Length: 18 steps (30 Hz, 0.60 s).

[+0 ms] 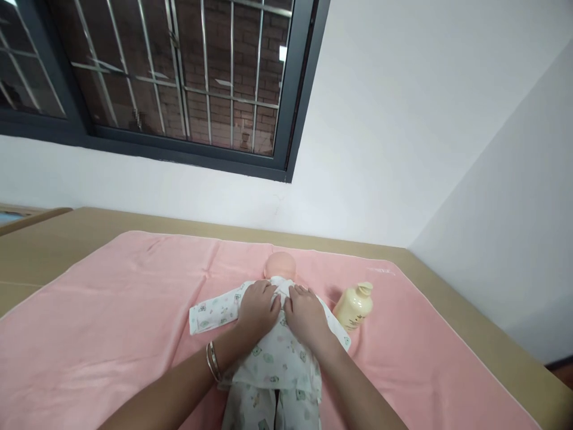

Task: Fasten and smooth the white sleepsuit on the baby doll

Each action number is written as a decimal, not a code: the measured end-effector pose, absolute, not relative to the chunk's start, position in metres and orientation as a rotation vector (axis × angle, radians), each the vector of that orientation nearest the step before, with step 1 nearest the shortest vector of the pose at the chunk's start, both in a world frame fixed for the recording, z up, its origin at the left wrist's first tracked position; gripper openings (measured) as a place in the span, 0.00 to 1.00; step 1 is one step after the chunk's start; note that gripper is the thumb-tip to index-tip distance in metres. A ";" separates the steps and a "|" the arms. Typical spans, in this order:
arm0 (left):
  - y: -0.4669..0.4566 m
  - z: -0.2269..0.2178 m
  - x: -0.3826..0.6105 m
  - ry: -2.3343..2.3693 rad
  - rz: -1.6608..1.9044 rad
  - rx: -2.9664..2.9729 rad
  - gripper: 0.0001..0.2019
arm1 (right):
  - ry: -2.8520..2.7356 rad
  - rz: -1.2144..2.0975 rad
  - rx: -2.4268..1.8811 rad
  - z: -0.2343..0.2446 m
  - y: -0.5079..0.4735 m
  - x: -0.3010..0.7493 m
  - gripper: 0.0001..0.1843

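A baby doll with a bald pink head lies stretched out with its head toward the wall. It wears a white printed top and matching trousers, sleeves spread to both sides. My left hand rests on the left of the doll's upper body, fingers together near the collar and thumb apart. Opposite it, my right hand lies flat on the right side, its fingers also by the collar. The two thumbs are close to each other over the middle of the top. Fabric under my palms is hidden.
Right of the doll, a pale yellow pump bottle tilts on the pink mat. Beneath is a wooden table reaching the white wall. A dark-framed window with metal bars is above.
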State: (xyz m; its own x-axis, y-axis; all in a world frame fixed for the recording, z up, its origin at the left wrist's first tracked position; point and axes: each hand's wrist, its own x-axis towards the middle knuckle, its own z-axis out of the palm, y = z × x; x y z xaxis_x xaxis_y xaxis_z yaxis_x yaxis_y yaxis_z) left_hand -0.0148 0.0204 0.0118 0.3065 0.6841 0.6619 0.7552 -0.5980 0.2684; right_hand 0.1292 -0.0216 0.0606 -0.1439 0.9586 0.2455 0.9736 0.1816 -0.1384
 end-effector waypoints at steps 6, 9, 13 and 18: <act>0.024 0.007 -0.010 -1.376 -1.203 -2.435 0.16 | -2.171 0.059 -1.807 0.053 -0.004 0.140 0.22; 0.023 0.008 -0.008 -1.259 -1.217 -2.491 0.16 | -2.201 0.071 -1.736 0.052 -0.003 0.139 0.22; 0.020 0.007 -0.009 -1.250 -1.313 -2.444 0.12 | -2.208 -0.021 -1.808 0.062 -0.017 0.131 0.18; 0.019 0.001 -0.009 -1.377 -1.338 -2.330 0.10 | -2.148 -0.080 -1.981 0.067 -0.022 0.130 0.16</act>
